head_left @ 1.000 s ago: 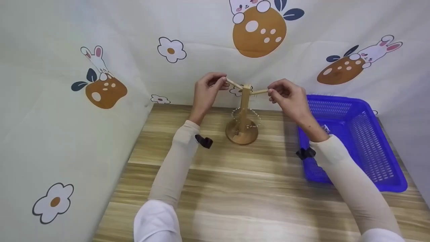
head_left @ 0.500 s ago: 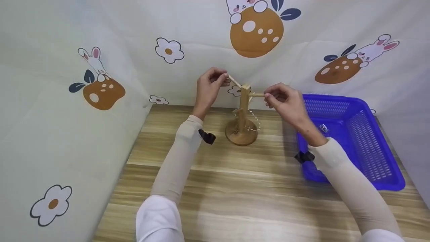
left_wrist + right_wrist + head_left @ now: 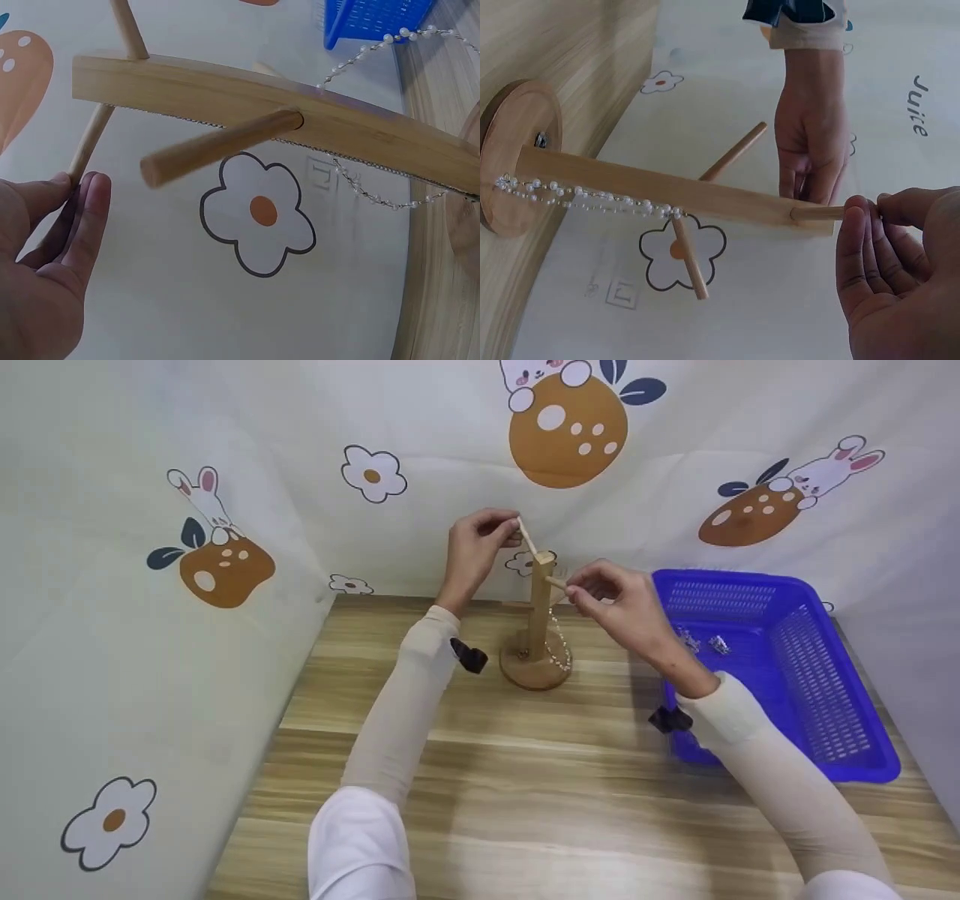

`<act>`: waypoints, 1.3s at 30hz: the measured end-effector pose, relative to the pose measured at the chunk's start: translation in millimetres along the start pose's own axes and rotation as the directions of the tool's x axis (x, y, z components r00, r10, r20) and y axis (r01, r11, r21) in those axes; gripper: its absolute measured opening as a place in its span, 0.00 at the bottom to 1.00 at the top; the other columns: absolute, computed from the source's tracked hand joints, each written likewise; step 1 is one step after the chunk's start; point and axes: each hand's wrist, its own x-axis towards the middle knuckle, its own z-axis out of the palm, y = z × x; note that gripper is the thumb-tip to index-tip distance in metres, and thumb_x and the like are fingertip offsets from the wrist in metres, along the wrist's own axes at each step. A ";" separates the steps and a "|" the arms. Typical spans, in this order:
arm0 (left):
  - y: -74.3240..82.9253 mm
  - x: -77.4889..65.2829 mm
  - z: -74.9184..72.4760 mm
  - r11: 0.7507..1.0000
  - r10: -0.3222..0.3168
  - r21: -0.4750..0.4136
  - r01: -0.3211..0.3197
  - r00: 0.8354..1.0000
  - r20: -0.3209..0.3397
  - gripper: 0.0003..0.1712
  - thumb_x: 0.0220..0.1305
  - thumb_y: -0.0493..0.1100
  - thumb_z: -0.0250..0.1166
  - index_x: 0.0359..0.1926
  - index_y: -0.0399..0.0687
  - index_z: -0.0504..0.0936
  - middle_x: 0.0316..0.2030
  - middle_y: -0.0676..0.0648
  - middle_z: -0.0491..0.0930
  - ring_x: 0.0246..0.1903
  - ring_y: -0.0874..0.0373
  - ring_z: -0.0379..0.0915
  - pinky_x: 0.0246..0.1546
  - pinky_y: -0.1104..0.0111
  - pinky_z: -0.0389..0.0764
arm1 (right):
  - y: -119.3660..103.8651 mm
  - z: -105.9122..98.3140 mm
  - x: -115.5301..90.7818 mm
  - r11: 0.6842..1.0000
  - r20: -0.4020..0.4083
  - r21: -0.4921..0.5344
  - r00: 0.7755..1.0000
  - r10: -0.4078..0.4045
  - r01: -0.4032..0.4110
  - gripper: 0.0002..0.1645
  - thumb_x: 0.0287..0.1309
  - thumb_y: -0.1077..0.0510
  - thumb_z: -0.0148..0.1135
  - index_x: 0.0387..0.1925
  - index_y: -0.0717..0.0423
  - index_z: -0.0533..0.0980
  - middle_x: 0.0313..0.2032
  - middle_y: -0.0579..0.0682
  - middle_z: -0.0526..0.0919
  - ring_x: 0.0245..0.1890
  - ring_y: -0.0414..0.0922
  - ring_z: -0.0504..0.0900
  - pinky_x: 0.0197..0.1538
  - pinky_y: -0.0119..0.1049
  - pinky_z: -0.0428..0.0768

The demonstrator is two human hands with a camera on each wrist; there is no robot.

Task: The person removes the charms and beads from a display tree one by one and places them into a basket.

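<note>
A wooden jewelry stand (image 3: 540, 619) stands upright on its round base (image 3: 517, 671) near the back wall, with pegs sticking out of its post. My left hand (image 3: 478, 547) pinches the tip of an upper peg (image 3: 528, 537) that slants back. On the other side, the fingertips of my right hand (image 3: 626, 604) pinch a second upper peg (image 3: 556, 583). A beaded chain with white pearls (image 3: 600, 199) hangs from a lower peg (image 3: 691, 262) down to the base. Another lower peg (image 3: 736, 150) shows no chain. Something small and silvery (image 3: 541, 140) lies on the base.
A blue plastic basket (image 3: 847, 667) with mesh walls stands to the right, partly behind my right forearm. Small silvery items (image 3: 718, 644) lie in it. Behind the wooden table (image 3: 480, 735) hangs a printed cloth wall (image 3: 435, 495).
The stand has turned clockwise as seen from above. My left hand has moved right and slightly back with its peg; my right hand has come left and nearer. The chain has swung round with it.
</note>
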 end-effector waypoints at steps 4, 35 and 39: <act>0.3 0.7 5.8 1.000 0.007 0.005 -0.007 0.999 0.046 0.12 0.74 0.31 0.67 0.54 0.28 0.87 0.44 0.34 0.89 0.36 0.58 0.89 0.48 0.65 0.94 | -4.5 7.2 -1.2 0.999 0.034 0.026 0.999 -0.035 0.034 0.05 0.67 0.65 0.72 0.42 0.64 0.86 0.32 0.55 0.90 0.27 0.37 0.86 0.30 0.26 0.87; 0.8 -29.3 -32.2 0.997 -0.016 0.076 0.009 0.996 0.093 0.12 0.76 0.37 0.66 0.50 0.29 0.87 0.40 0.40 0.89 0.39 0.54 0.87 0.46 0.64 0.94 | 18.9 14.8 -4.6 0.966 0.087 0.003 0.963 0.257 -0.258 0.07 0.72 0.65 0.65 0.44 0.66 0.85 0.35 0.64 0.89 0.27 0.43 0.86 0.31 0.29 0.89; -4.2 -38.6 -39.5 0.992 0.005 0.125 -0.021 0.993 0.121 0.09 0.75 0.38 0.68 0.47 0.34 0.88 0.40 0.40 0.89 0.38 0.56 0.87 0.46 0.64 0.94 | 26.9 17.8 -5.8 0.947 0.123 -0.062 0.939 0.320 -0.315 0.08 0.71 0.66 0.64 0.46 0.67 0.84 0.39 0.64 0.89 0.29 0.43 0.86 0.31 0.27 0.89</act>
